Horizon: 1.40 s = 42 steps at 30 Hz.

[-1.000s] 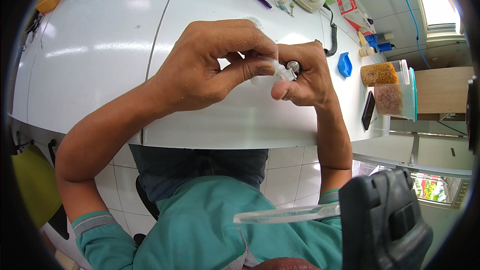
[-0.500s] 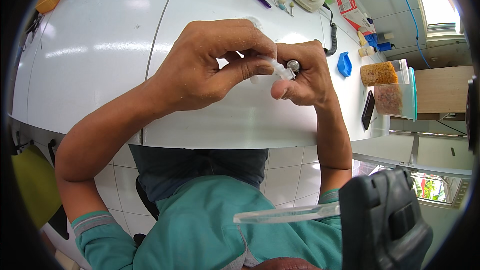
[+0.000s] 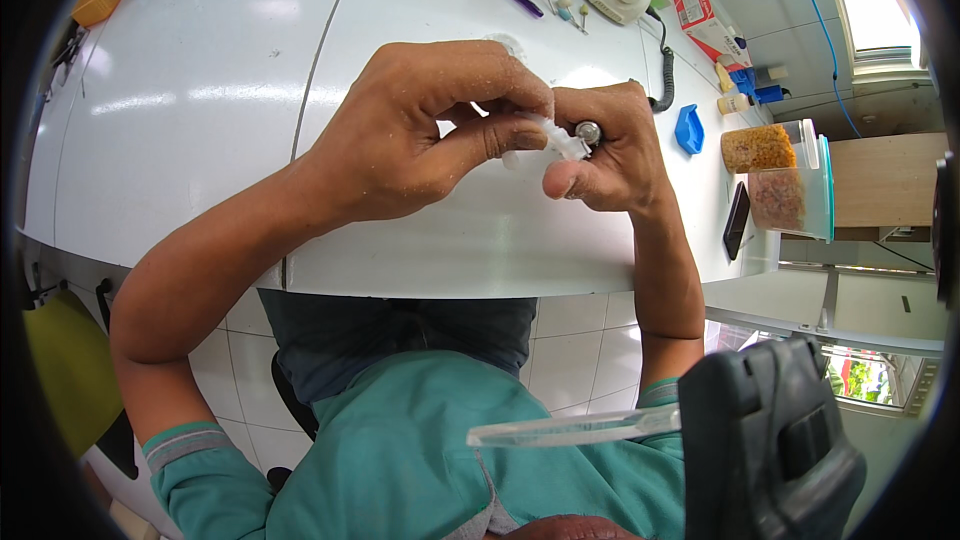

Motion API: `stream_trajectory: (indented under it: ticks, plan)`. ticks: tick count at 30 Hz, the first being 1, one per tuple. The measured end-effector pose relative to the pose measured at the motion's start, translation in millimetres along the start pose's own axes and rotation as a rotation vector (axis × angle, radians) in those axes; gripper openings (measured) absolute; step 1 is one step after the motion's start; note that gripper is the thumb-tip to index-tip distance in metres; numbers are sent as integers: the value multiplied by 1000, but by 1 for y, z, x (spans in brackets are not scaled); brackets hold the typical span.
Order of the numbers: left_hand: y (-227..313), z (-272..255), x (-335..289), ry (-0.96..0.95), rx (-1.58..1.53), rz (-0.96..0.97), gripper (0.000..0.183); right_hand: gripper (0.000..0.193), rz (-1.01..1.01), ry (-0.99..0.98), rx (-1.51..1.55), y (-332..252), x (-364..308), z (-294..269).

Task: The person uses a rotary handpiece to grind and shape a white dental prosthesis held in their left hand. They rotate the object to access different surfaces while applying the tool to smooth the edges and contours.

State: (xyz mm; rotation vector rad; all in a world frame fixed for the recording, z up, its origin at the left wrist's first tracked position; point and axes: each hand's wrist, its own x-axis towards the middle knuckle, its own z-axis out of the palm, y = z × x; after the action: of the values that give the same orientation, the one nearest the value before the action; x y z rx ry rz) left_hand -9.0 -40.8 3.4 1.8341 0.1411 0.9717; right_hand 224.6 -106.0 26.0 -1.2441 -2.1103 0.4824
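Left hand [image 3: 405,135] pinches white piece [image 3: 568,143], right hand [image 3: 625,145] grips metal tool [image 3: 588,131]; table [image 3: 180,170] stretches leftward, edge [image 3: 450,293] bodyward.

Left hand [image 3: 405,140] above table [image 3: 190,165], containers [image 3: 778,198] right

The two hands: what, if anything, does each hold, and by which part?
The left hand pinches a whitish piece by its left end; the right hand holds a round metal tool, its gripped part hidden.
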Motion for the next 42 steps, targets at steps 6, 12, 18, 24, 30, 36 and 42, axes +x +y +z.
stream_trajectory:
  ticks: [6,12,18,24,30,36,42]
  plan:
    - [0,0,0,-3,-4,-5,13,69,-5,-9,-4,1,0,0]
    - [0,0,0,-5,-20,-4,14,70,7,-11,-2,-1,0,0]
    - [-1,0,0,-4,-30,-15,13,70,19,-13,9,-1,0,1]
    - [1,0,0,-2,-37,-13,12,71,16,-21,20,0,-1,0]
    - [1,0,0,-7,-35,0,12,70,9,-34,-10,-2,-1,-2]
    - [1,0,1,-11,-35,-10,12,70,24,-37,-4,-1,-1,-2]
    - [0,-1,-1,-20,-30,-19,12,71,28,-45,-7,0,-1,-1]
